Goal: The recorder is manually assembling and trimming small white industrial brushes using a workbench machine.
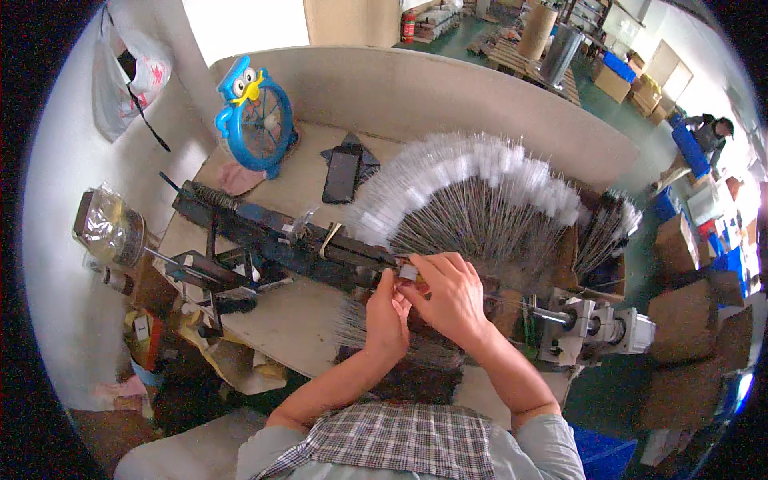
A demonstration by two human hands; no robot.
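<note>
My left hand and my right hand meet at the right end of a long dark metal bar fixture. Between the fingertips shows a small whitish-grey block, and the right thumb and fingers close around it. The left fingers are pinched together just below; what they grip is hidden. Beyond the hands fans a large spread of thin wire brushes with white bristle ends. More thin wires lie left of my left wrist.
On the table stand a blue duck-shaped fan and a dark phone. Motors with shafts flank the work. A low partition curves behind. At far right a person carries a blue bin near cardboard boxes.
</note>
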